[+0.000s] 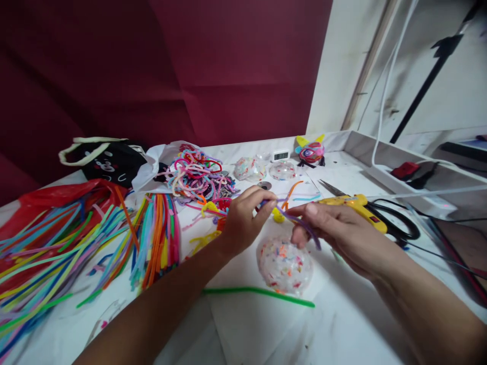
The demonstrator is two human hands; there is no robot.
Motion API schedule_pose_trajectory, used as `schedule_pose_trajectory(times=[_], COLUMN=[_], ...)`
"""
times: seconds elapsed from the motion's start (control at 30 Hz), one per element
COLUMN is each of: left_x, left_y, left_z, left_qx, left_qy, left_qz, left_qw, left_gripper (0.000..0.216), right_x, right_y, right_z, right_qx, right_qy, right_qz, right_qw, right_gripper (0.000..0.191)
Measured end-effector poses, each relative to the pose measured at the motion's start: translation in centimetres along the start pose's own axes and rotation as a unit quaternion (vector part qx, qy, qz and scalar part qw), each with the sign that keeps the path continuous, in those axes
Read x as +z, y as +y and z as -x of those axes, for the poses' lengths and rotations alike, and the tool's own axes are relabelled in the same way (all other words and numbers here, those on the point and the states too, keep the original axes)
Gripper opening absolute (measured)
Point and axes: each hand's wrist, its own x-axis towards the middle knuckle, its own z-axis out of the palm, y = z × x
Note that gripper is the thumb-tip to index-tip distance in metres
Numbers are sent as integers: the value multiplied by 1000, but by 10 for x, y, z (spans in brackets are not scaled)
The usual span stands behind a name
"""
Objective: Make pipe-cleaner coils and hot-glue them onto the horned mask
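Note:
My left hand [249, 215] pinches a purple pipe cleaner [315, 238] between thumb and forefinger. The pipe cleaner runs across to my right hand [338, 228], whose fingers are closed around its middle, with the loose end hanging down past them. Below both hands, a clear dome [285, 266] flecked with coloured bits sits on white paper. A green pipe cleaner [258, 291] lies in front of the dome. Just beyond my hands is an orange pipe cleaner [292, 192]. Small yellow pieces [278, 215] show between my hands.
Bundles of coloured pipe cleaners [158, 238] spread over the left side, near a red plastic bag [72, 195]. A tangled pile [196, 172] lies behind. Scissors [331, 187] and a yellow glue gun [353, 207] lie at right. A small digital clock [280, 156] and decorated ball [311, 152] stand behind.

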Motion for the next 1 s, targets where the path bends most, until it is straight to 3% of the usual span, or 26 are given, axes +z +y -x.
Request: schedule_pose_trajectory(times=[0.07,0.13,0.23,0.4,0.5,0.57,0.63,0.7,0.77,0.83,0.93,1.0], left_x=[0,-1,-2,-3,-1,0,0,1,2,4,6,7], left_y=[3,6,7,12,19,23,25,25,22,18,14,14], left_z=[3,6,7,6,6,5,3,1,-1,-2,-3,-2], left_qx=[104,153,199,213,127,27,-88,-200,-287,-338,-362,-349], left_qy=[-25,-35,-15,19,35,35,28,15,1,-4,4,14], left_qz=[-59,-94,-140,-160,-153,-125,-50,55,150,212,241,235], left_qw=[993,983,970,964,979,991,994,978,946,917,900,907], left_gripper=[13,14,14,11,7,7,9,10,10,10,10,9], right_x=[3,5,7,14,21,24,26,27,27,27,27,27], right_y=[2,4,5,8,14,19,24,27,28,29,30,32], right_z=[-1,-1,-1,-1,1,4,6,8,7,6,5,5], right_qx=[41,58,66,50,-10,-92,-212,-319,-374,-389,-390,-345], right_qy=[-18,-27,-32,-33,36,82,108,116,113,95,73,76], right_qz=[-118,-187,-228,-222,-66,89,237,347,413,449,452,408], right_qw=[992,980,971,973,997,988,942,874,822,799,798,842], right_gripper=[50,40,28,31,33,27,24,26,28,28,27,25])
